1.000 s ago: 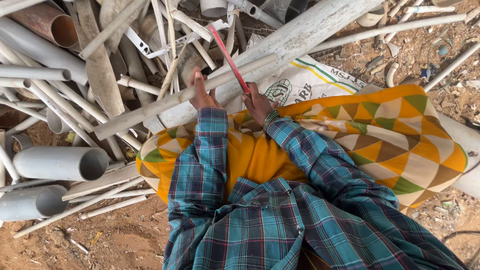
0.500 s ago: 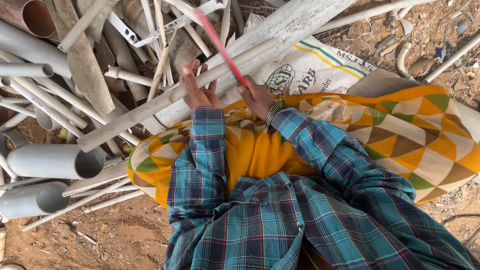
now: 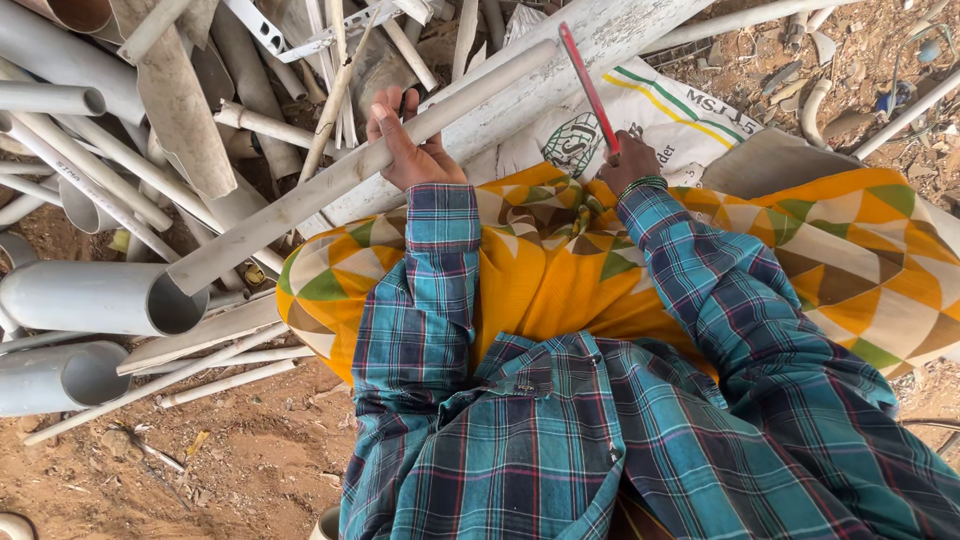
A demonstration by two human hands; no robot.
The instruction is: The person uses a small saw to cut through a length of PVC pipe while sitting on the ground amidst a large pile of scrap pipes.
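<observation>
My left hand (image 3: pixel 412 150) is wrapped around a long pale pipe (image 3: pixel 360 170), fingers curled over the top and thumb under; the grip is closed tight on it. The pipe runs on a slant, from low on the outer side of that grip up and across toward the other hand, and it rests on a broader white pipe (image 3: pixel 560 75) lying just beyond it on the same slant.

My right hand (image 3: pixel 628 165) is fisted around the handle end of a thin red saw blade (image 3: pixel 588 85). The blade rises from the top of that grip, tilted away from me, its far end over the broader white pipe. I cannot tell whether its edge touches any pipe.

Between the two grips and just below them lies orange cloth with a triangle pattern (image 3: pixel 540 270), draped over my lap. Beyond the right grip is a printed white sack (image 3: pixel 680 125), partly under the cloth.

Out past the left grip: a heap of grey pipes (image 3: pixel 90 300), some with open mouths facing me, mixed with thin rods and strips. Reddish dirt ground (image 3: pixel 220 470) below the heap. Plaid sleeves cover both arms to the wrists.
</observation>
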